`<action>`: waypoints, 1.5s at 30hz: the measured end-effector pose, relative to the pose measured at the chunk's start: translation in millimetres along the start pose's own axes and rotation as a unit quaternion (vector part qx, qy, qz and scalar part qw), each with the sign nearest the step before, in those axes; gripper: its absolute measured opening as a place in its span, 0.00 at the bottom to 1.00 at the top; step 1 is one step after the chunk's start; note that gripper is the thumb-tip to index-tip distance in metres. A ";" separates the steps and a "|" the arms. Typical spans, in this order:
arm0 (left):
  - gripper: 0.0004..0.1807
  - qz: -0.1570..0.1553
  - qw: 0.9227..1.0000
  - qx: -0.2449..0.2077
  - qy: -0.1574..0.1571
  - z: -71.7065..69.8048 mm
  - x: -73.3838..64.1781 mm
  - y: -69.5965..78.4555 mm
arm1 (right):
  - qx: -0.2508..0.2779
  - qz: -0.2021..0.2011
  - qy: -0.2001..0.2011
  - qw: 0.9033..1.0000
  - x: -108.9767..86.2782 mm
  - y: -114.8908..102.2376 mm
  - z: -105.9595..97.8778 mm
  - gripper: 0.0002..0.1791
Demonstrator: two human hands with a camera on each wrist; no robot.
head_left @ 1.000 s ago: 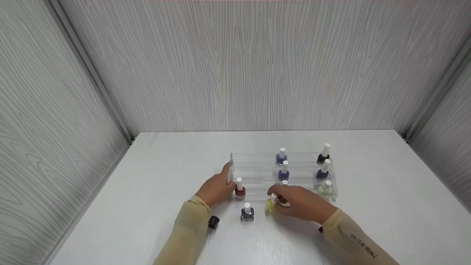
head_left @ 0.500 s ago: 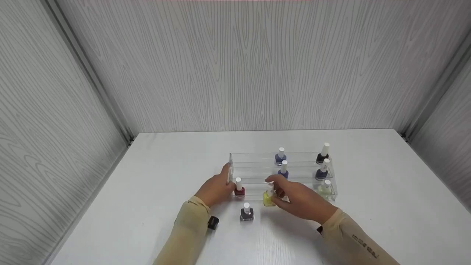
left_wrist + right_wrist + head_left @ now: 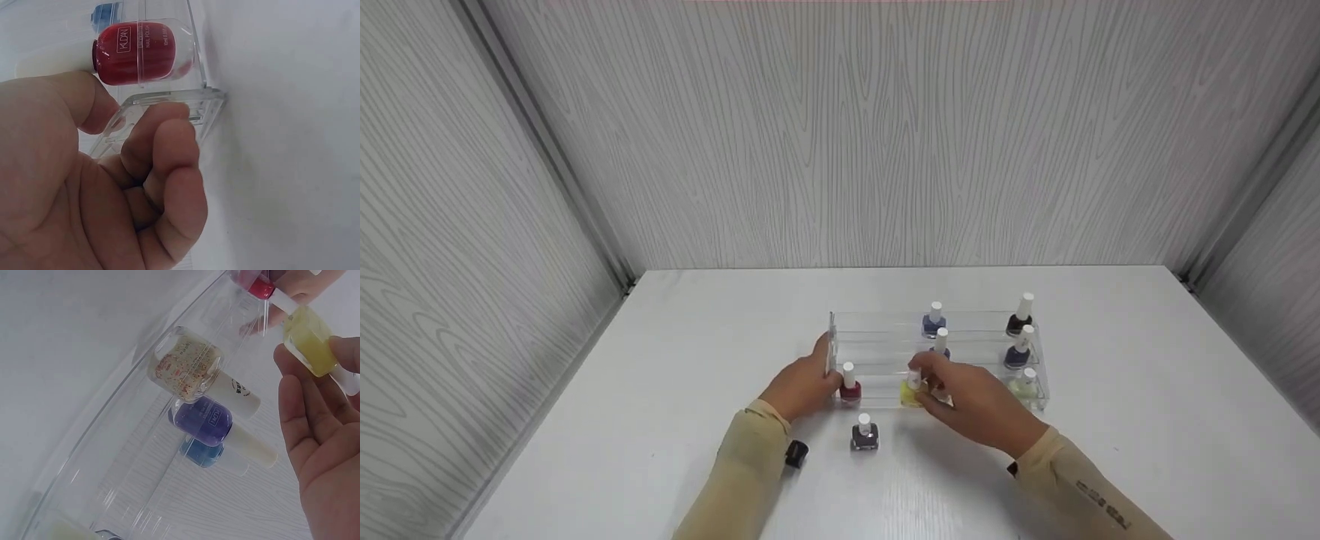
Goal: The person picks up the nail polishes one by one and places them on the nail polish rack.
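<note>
A clear tiered nail polish rack (image 3: pixel 877 346) stands on the table. My left hand (image 3: pixel 802 384) grips its left end panel, thumb inside by the red nail polish bottle (image 3: pixel 138 53) and fingers curled outside. My right hand (image 3: pixel 982 405) pinches a yellow nail polish bottle (image 3: pixel 310 342) between thumb and fingers, upright at the front tier, to the right of the red one. In the right wrist view a glitter polish bottle (image 3: pixel 188 365), a purple one (image 3: pixel 205 421) and a blue one (image 3: pixel 201 451) stand in the tiers; the head view hides the glitter bottle behind my right hand.
A dark grey polish bottle (image 3: pixel 865 436) stands on the table before the rack. A small black object (image 3: pixel 796 454) lies beside my left sleeve, another dark one (image 3: pixel 1012 469) by my right cuff. Dark and pale green bottles (image 3: pixel 1023 386) fill the rack's right end.
My right hand has lifted the yellow polish bottle from the table before the rack, moving it up and back to the front tier. My left hand keeps its grip on the rack.
</note>
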State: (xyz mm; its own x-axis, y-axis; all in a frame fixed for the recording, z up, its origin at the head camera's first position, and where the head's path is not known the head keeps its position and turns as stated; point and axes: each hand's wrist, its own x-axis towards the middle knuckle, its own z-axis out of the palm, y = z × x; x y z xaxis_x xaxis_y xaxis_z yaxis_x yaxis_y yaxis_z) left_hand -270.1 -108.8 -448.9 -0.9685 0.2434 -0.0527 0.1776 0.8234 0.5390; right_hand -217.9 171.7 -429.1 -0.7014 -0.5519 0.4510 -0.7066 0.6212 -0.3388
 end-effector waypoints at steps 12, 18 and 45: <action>0.42 -0.016 1.000 -0.005 0.000 -3.1 2.5 4.7 | -0.037 0.064 0.089 0.993 27.4 -25.6 3.5 0.27; 0.42 -0.003 1.000 -0.008 0.002 -2.5 2.6 4.3 | -0.024 0.081 0.069 0.994 58.3 -38.0 10.6 0.18; 0.40 0.035 0.999 -0.002 0.001 3.1 -2.2 -2.5 | 0.065 0.155 -0.083 0.982 96.2 -21.1 55.7 0.10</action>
State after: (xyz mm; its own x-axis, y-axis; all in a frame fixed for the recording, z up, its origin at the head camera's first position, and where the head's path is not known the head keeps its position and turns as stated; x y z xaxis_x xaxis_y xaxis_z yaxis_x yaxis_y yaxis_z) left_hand -267.9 -109.8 -452.8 -0.9542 0.2988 -0.0134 0.2438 0.8030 0.5439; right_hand -275.7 74.5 -424.5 -0.8829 -0.4369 0.1720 -0.4546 0.7036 -0.5461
